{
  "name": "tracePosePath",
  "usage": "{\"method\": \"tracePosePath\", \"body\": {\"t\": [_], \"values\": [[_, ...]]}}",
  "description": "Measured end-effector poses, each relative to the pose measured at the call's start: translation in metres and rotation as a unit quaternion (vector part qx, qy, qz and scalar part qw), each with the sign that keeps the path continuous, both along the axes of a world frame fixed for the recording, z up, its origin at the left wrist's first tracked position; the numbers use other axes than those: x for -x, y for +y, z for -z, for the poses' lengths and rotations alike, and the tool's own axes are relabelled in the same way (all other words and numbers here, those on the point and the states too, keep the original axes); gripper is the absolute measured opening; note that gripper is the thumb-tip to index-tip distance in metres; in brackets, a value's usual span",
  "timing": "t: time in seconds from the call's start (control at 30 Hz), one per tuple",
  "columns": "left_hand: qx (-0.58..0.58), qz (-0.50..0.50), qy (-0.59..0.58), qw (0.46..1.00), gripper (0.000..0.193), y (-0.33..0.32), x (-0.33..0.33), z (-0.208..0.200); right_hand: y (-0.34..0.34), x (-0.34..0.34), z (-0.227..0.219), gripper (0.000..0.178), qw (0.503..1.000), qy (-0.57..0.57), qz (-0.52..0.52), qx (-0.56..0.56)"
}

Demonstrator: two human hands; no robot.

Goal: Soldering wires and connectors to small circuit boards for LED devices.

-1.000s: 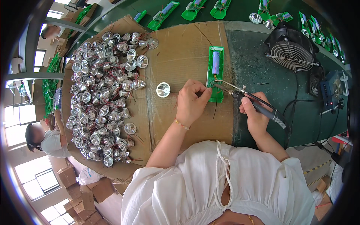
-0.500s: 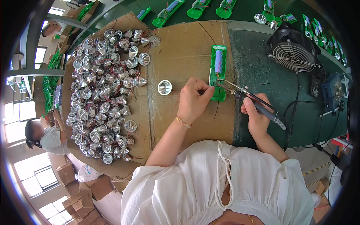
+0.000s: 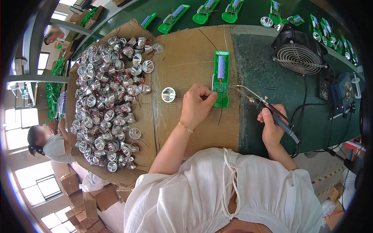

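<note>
My right hand (image 3: 272, 122) grips a soldering iron (image 3: 278, 119) with a thin metal guide tube along it; its tip points left, just apart from a green plastic housing (image 3: 222, 101). In that housing lie a purple cylindrical battery (image 3: 221, 66) and a small green circuit board (image 3: 220, 87), with short red and dark wires. At the board's left edge my left hand (image 3: 196, 104) is closed in a pinch; a small dark thing shows between its fingers, too hidden to name. Left of it a single silver reflector cup (image 3: 168, 94) lies on the cardboard sheet (image 3: 182, 50).
A heap of silver reflector cups (image 3: 105, 105) with red wires fills a cardboard tray at the left. A black fan (image 3: 300, 58) and a blue soldering station (image 3: 344, 95) with cables stand at the right. More green housings (image 3: 173, 18) line the far side. Co-workers sit at far left.
The soldering iron has drawn back to the right, away from the circuit board, with my right hand. My left hand keeps its pinch beside the housing. The whole view has shifted slightly.
</note>
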State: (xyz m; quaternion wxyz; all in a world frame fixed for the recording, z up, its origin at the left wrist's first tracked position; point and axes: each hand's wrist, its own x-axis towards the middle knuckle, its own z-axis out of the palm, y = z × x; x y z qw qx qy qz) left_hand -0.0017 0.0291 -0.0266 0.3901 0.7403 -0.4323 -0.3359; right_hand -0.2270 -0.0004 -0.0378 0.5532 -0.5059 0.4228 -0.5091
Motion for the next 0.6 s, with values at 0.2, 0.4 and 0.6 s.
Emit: {"method": "tracePosePath", "body": {"t": [0.2,0.4,0.6], "values": [[0.009,-0.028,0.124,0.992,0.017,0.0,-0.003,-0.008,-0.001,0.008,0.001,0.019,1.0,0.009,0.02,-0.007],[-0.048,0.177,-0.124,0.975,0.013,-0.019,-0.007,-0.015,-0.008,0.016,0.009,0.018,1.0,0.015,0.021,-0.017],[-0.015,0.219,-0.197,0.955,0.016,-0.161,0.01,-0.04,-0.011,0.015,0.016,0.016,0.998,0.015,0.04,-0.055]]}}
